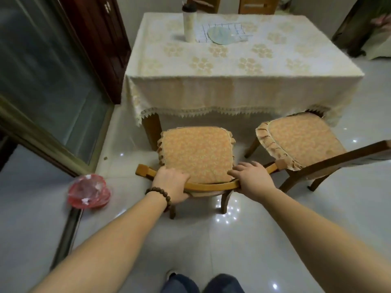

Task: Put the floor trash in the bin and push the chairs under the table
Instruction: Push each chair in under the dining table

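Observation:
A wooden chair with an orange cushion (pixel 196 151) stands in front of the table (pixel 232 81), its seat just short of the tablecloth's lace hem. My left hand (pixel 172 185) grips the curved top rail of its backrest on the left. My right hand (pixel 251 178) rests on the same rail on the right, fingers laid over it. A second cushioned chair (pixel 300 140) stands to the right, turned at an angle, its front tucked slightly under the cloth. A bin lined with a red plastic bag (pixel 88 192) sits on the floor at my left, with white scraps inside.
A small brown crumb (pixel 105 158) lies on the floor by the glass sliding door (pixel 53 85). On the table stand a white bottle (pixel 189 22), a round plate (pixel 221 34) and a checked cloth. Two more chair backs show behind the table. The tiled floor is glossy.

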A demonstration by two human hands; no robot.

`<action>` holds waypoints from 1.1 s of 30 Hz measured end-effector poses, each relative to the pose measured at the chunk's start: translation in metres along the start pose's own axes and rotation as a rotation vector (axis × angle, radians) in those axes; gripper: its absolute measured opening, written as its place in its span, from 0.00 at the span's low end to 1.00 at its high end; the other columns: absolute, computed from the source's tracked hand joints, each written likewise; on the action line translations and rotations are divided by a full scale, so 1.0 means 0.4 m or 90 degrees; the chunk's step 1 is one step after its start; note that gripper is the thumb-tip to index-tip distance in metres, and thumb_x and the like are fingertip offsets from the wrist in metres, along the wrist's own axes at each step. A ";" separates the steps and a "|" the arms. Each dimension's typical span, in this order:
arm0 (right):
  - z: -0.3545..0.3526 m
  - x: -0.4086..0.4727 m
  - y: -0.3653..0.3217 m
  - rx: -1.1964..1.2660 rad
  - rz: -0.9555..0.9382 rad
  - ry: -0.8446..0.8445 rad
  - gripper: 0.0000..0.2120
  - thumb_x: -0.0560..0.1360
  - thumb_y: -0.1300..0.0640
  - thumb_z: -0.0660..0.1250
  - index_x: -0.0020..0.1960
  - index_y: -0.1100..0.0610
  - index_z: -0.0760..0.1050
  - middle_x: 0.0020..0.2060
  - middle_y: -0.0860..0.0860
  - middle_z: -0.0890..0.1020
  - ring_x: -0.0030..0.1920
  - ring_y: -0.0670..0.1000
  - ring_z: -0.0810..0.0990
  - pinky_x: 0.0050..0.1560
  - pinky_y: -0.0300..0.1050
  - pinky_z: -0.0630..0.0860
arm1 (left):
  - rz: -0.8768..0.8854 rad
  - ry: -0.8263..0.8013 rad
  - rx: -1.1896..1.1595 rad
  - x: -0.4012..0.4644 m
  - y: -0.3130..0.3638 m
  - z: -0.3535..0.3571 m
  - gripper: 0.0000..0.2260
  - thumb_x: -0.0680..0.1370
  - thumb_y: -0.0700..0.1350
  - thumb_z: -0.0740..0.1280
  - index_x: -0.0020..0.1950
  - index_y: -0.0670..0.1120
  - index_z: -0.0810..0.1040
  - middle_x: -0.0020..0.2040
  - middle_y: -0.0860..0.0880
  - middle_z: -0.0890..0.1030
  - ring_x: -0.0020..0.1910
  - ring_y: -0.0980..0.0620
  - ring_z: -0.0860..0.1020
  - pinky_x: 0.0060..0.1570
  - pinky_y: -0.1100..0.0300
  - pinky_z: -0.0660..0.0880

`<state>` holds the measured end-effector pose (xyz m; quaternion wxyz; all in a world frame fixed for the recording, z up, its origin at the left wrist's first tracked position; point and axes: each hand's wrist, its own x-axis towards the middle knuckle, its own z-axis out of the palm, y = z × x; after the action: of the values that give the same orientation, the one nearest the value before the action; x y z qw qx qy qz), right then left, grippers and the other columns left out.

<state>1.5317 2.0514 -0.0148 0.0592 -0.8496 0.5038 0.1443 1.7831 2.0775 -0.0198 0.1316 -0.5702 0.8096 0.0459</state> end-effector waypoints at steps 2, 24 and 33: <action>-0.003 0.001 0.011 -0.030 -0.023 -0.015 0.11 0.74 0.49 0.67 0.56 0.48 0.76 0.46 0.47 0.81 0.48 0.51 0.79 0.52 0.51 0.78 | -0.024 0.004 0.028 0.005 0.011 -0.001 0.13 0.74 0.60 0.65 0.52 0.54 0.75 0.52 0.52 0.80 0.53 0.48 0.77 0.50 0.53 0.70; -0.124 0.280 0.035 -0.082 -0.048 -0.043 0.06 0.76 0.51 0.63 0.47 0.51 0.76 0.36 0.49 0.78 0.35 0.51 0.76 0.37 0.45 0.76 | -0.018 0.021 0.081 0.215 -0.205 -0.042 0.09 0.75 0.52 0.64 0.54 0.53 0.77 0.50 0.51 0.80 0.52 0.47 0.78 0.47 0.55 0.69; -0.241 0.516 0.003 -0.119 -0.040 -0.058 0.05 0.75 0.51 0.63 0.47 0.52 0.75 0.38 0.49 0.77 0.40 0.54 0.77 0.36 0.45 0.68 | -0.009 0.050 0.068 0.352 -0.414 -0.063 0.10 0.76 0.52 0.63 0.55 0.53 0.76 0.51 0.52 0.80 0.52 0.47 0.78 0.46 0.55 0.70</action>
<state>1.6416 1.8539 0.0139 0.0075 -0.8594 0.4580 0.2274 1.8897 1.8865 -0.0204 0.1306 -0.5695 0.8113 -0.0208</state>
